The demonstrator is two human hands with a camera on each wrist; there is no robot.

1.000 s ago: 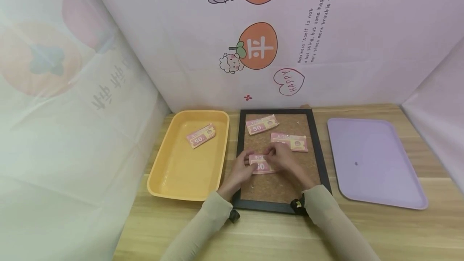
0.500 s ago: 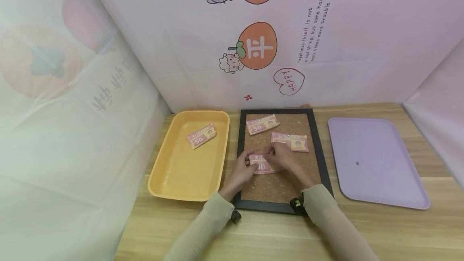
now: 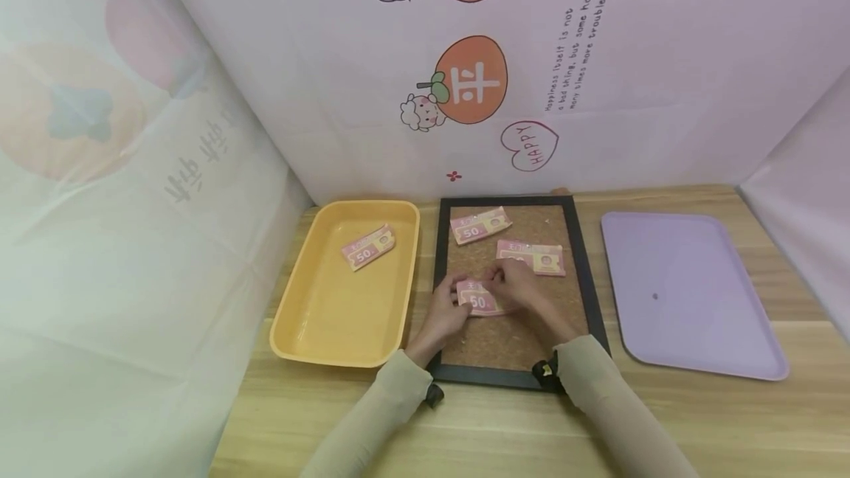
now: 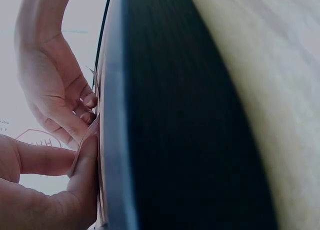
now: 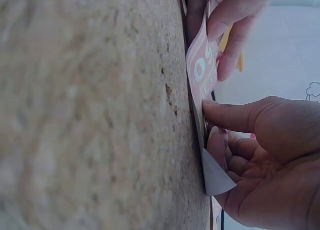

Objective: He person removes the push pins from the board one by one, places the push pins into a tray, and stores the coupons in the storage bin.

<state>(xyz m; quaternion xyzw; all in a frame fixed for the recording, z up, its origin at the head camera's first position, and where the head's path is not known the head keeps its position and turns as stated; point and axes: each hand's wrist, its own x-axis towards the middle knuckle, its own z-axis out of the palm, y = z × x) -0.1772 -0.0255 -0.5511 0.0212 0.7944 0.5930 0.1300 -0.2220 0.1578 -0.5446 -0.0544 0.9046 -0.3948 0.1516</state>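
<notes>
A pink and yellow paper coupon (image 3: 481,299) marked 50 lies over the cork board (image 3: 485,349) in its black frame. My left hand (image 3: 446,310) pinches the coupon's left end between thumb and fingers. At its upper edge, the thumb and curled fingers of my right hand (image 3: 519,285) pinch in close to the cork; I cannot tell whether a small thing sits between those fingertips. In the right wrist view the coupon bows up off the cork, with a pale corner (image 5: 216,175) sticking out by the right hand. The right hand hides its right part in the head view.
Two similar coupons lie on the board, an upper-left coupon (image 3: 479,226) and a right-hand coupon (image 3: 547,260). A yellow tray (image 3: 332,330) on the left holds another coupon (image 3: 368,247). On the right lies a purple tray (image 3: 690,293). A printed cloth (image 3: 372,131) hangs behind the table.
Both hands keep their places at the coupon. The left thumb has shifted slightly, so more of the printed 50 shows.
</notes>
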